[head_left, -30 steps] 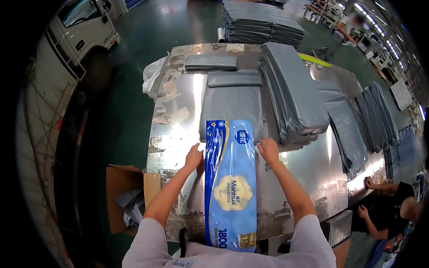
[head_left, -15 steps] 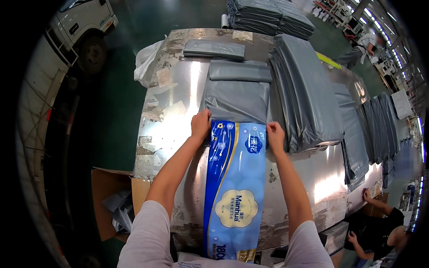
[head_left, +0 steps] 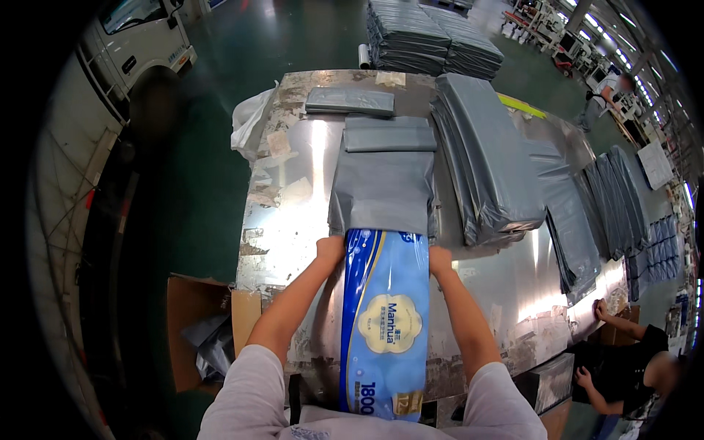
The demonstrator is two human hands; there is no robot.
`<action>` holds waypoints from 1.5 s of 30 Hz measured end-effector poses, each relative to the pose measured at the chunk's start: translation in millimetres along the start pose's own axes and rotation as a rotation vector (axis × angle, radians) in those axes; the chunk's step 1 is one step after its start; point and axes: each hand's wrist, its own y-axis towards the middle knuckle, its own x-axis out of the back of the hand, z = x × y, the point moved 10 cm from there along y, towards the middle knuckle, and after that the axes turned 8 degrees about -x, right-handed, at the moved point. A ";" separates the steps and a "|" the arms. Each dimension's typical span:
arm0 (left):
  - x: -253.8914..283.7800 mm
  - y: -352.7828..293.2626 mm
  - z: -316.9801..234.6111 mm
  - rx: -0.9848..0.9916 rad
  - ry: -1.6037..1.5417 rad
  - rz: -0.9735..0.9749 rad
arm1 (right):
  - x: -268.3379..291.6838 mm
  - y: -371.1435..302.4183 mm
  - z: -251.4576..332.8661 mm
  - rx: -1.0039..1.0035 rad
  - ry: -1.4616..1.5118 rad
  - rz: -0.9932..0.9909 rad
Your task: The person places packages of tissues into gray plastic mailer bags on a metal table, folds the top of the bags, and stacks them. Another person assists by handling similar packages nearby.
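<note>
A long blue pack [head_left: 367, 286], printed with a pale flower-shaped label, lies lengthwise before me, its near end close to my shirt. Its far end sits inside the mouth of a grey plastic bag [head_left: 381, 194] lying flat beyond it. My left hand [head_left: 331, 251] is closed at the left corner of the bag's mouth, against the pack's side. On the opposite side, my right hand [head_left: 440, 260] is closed at the right corner. The fingertips of both hands are mostly hidden.
A folded grey bag [head_left: 348, 101] lies at the metal table's [head_left: 293, 158] far end. A tall grey bag stack [head_left: 491, 161] stands to the right. An open cardboard box [head_left: 183, 337] is at lower left. A co-worker [head_left: 623, 367] is at lower right; a truck [head_left: 139, 44] stands left.
The bag's mouth has come nearer to me and covers more of the pack's far end. My hands have drawn back with it, while the pack has slid farther into the bag.
</note>
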 end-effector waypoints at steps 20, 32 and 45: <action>-32.8 -280.7 -59.6 -0.038 -0.368 0.550 | -18.0 -276.3 -6.8 -0.032 0.255 0.443; -2.6 -353.3 -160.7 -0.253 -0.484 0.407 | -74.3 -392.5 -23.4 -0.233 0.933 0.463; -5.8 -344.4 -254.0 -0.558 -0.600 0.066 | -76.2 -383.6 5.6 -0.137 1.208 0.627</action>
